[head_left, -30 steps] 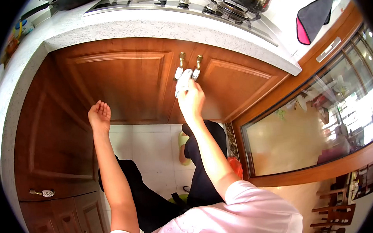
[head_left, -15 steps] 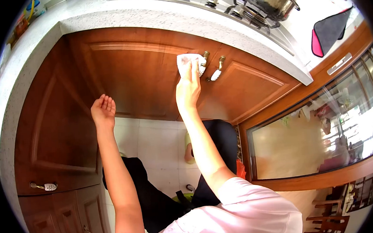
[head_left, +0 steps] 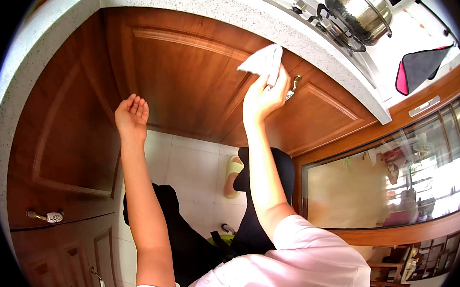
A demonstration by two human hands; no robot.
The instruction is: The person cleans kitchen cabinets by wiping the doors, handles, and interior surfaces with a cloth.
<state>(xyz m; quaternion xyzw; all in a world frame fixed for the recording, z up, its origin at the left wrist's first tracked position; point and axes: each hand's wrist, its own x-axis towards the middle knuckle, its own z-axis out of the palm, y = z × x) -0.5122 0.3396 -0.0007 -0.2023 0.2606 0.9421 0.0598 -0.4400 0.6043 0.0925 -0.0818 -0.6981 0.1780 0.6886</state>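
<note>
A white cloth (head_left: pixel 261 61) is gripped by my right hand (head_left: pixel 265 98), its loose part fanning out above the fingers. Hand and cloth are in front of the brown cabinet door (head_left: pixel 189 77), close below the countertop edge. Just right of the fingers shows a metal door handle (head_left: pixel 296 83) with a white patterned grip; another handle may be hidden behind the hand. My left hand (head_left: pixel 132 117) hovers near the cabinet corner, palm up, fingers slightly bent and holding nothing.
Overhead runs a speckled countertop (head_left: pixel 184 3) with a steel pot (head_left: pixel 360 12) on the stove. Grey and pink cloths (head_left: pixel 420 68) hang at the right. A wood-framed glass door (head_left: pixel 348 189) stands on the right, and another cabinet handle (head_left: pixel 46 216) is at the left.
My right hand has moved right and slightly up from beside the left handle, and the cloth now fans out. The view has shifted; my left hand remains raised at the left.
</note>
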